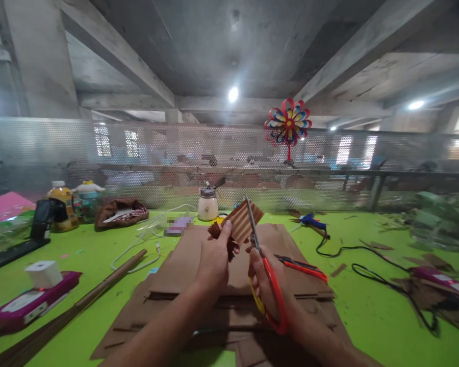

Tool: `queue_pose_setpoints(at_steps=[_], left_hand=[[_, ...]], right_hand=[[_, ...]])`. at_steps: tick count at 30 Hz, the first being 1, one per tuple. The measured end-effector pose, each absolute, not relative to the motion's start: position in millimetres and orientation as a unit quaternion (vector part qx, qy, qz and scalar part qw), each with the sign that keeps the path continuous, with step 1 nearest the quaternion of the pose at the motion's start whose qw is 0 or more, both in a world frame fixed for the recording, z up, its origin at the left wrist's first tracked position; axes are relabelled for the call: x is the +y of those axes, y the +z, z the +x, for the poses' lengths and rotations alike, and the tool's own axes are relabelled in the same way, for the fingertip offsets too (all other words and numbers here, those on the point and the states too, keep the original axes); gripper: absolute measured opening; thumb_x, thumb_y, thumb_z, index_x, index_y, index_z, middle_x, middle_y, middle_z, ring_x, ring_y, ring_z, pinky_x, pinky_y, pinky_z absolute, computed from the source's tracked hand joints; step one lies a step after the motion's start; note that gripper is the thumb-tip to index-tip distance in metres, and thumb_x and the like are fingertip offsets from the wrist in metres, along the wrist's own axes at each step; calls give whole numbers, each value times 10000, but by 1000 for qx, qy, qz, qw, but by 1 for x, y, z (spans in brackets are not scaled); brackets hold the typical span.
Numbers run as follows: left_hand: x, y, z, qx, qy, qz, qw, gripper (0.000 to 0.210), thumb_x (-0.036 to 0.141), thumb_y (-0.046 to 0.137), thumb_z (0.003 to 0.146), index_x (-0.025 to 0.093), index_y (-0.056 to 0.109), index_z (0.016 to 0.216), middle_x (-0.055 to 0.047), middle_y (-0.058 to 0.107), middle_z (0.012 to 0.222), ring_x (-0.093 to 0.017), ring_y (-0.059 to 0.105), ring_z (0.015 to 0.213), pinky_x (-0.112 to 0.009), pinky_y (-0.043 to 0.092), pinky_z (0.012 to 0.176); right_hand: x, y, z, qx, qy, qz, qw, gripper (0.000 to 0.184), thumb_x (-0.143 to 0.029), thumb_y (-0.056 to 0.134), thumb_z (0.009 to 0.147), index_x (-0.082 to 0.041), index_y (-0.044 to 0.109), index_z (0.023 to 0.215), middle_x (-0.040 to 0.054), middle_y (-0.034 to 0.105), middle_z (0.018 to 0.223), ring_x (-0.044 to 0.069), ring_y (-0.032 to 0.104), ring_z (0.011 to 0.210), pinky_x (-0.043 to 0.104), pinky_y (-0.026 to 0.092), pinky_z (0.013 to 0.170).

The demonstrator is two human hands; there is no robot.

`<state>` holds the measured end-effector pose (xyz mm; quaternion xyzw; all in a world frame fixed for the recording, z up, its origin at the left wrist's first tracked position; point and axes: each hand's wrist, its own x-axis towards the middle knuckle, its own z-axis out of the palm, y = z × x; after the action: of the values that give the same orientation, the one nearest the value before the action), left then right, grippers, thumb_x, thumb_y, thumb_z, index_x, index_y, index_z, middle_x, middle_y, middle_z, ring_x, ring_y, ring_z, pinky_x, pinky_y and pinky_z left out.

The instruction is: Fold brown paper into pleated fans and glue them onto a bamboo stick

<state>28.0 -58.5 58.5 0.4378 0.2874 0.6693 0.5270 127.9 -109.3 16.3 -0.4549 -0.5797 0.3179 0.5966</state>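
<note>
My left hand pinches a piece of corrugated cardboard with light and dark stripes, raised above the stack. Darker folded cardboard strips show beside the thumb. My right hand grips red and yellow scissors, their blades pointing up and lying along the right side of the striped piece. How far the blades are apart I cannot tell. Under both hands lies a stack of brown cardboard sheets. A second red-handled cutting tool rests on the stack just right of my right hand.
On the left are a purple power strip, a long brown cardboard strip and a white cable. A jar stands at the back. Toward the right lie a blue glue gun, its black cord and another power strip.
</note>
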Motion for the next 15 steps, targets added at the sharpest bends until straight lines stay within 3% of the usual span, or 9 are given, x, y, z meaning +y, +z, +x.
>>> queue_pose_setpoints(at_steps=[15], left_hand=[[-65, 66, 28, 261, 651, 428, 569, 302, 381, 626, 711, 122, 530, 831, -20, 598, 542, -72, 445, 397, -185, 305, 400]], right_hand=[[-111, 17, 128, -608, 248, -467, 593, 329, -497, 370, 867, -189, 478, 833, -34, 465, 604, 90, 420, 491, 207, 366, 457]])
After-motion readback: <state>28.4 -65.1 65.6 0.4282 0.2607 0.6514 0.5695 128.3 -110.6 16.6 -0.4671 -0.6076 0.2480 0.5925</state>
